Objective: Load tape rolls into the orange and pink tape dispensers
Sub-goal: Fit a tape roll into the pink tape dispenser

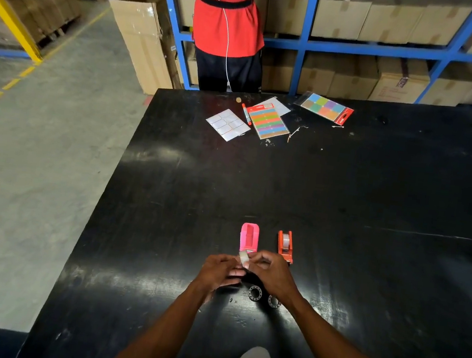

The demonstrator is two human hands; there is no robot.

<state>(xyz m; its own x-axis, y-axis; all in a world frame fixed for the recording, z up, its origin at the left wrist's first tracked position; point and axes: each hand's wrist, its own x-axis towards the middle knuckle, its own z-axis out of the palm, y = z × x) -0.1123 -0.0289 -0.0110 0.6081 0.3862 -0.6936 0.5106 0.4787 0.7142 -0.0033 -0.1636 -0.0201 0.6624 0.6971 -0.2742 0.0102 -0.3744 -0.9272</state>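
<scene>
A pink tape dispenser (pixel 249 236) stands on the black table (pixel 346 192) with its well empty. To its right stands an orange tape dispenser (pixel 285 245) with a clear roll inside it. Just in front of the pink one, a small clear tape roll (pixel 243 257) is pinched between my left hand (pixel 222 272) and my right hand (pixel 272 272), a little above the table. Two more clear tape rolls (pixel 255 293) lie flat on the table below my right hand, the right-hand roll (pixel 273 302) partly hidden by my wrist.
At the table's far side lie a white label sheet (pixel 227 124), an orange marker (pixel 246 114), a striped colour pad (pixel 268 122) and a packet of coloured notes (pixel 325 107). A person in a red top (pixel 227 23) stands beyond, by blue shelving with cartons.
</scene>
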